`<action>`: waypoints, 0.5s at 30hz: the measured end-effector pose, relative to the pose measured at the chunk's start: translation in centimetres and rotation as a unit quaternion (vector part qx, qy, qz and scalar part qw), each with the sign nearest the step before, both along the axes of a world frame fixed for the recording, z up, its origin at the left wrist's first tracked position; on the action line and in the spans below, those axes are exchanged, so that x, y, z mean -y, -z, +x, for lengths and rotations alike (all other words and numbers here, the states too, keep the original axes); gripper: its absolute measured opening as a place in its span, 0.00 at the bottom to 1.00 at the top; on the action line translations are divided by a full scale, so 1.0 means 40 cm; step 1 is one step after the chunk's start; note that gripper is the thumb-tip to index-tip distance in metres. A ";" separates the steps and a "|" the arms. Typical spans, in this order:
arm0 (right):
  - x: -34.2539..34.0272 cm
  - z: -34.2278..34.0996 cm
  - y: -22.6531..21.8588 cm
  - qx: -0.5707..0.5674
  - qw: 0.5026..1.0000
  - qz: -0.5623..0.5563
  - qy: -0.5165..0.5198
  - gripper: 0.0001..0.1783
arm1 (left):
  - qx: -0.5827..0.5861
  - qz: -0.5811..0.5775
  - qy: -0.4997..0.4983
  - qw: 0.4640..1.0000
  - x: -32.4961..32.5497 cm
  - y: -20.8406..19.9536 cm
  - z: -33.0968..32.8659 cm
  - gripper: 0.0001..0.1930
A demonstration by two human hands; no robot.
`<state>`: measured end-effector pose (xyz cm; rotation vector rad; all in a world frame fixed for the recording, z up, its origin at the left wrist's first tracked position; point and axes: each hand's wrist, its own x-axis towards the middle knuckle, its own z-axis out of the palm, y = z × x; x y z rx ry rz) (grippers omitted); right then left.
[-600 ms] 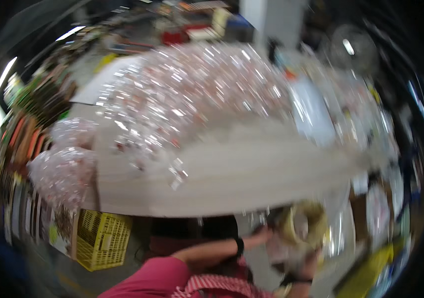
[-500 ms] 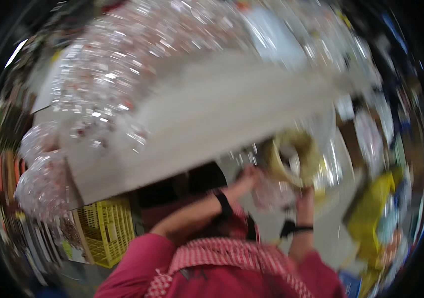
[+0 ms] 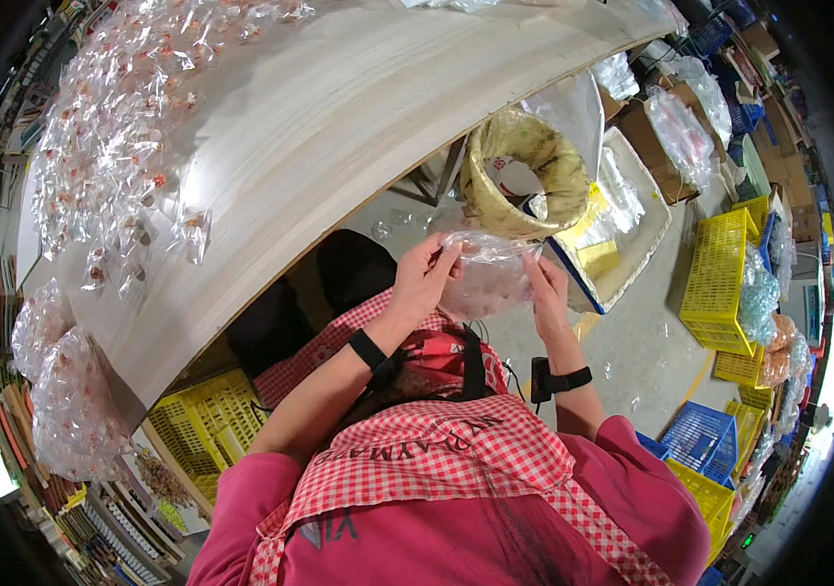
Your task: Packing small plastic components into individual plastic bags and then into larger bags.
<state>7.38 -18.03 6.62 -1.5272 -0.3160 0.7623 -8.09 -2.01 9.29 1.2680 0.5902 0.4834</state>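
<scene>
Beside the pale wooden table (image 3: pixel 310 127): your left fingers (image 3: pixel 442 262) and right fingers (image 3: pixel 538 275) pinch a clear plastic bag (image 3: pixel 488 273).
Bag: tugging risks tearing.

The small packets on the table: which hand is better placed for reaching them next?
Probably the left hand: it is nearer the table and its small packets, while the right hand is farther away. Both hold the clear plastic bag now.
</scene>
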 end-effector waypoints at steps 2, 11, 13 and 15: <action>-0.005 -0.014 -0.043 0.065 0.997 -0.037 -0.007 0.15 | 0.003 0.000 0.007 1.000 0.004 -0.020 -0.012 0.10; -0.019 -0.048 -0.113 0.225 0.966 -0.087 -0.088 0.13 | -0.001 0.017 -0.018 1.000 -0.021 -0.026 -0.109 0.10; -0.030 -0.075 -0.143 0.239 0.956 -0.053 -0.162 0.12 | -0.010 0.003 -0.046 0.999 -0.029 -0.033 -0.161 0.09; -0.045 -0.091 -0.188 0.258 0.943 -0.043 -0.203 0.11 | 0.005 0.023 -0.060 0.998 -0.023 -0.077 -0.208 0.09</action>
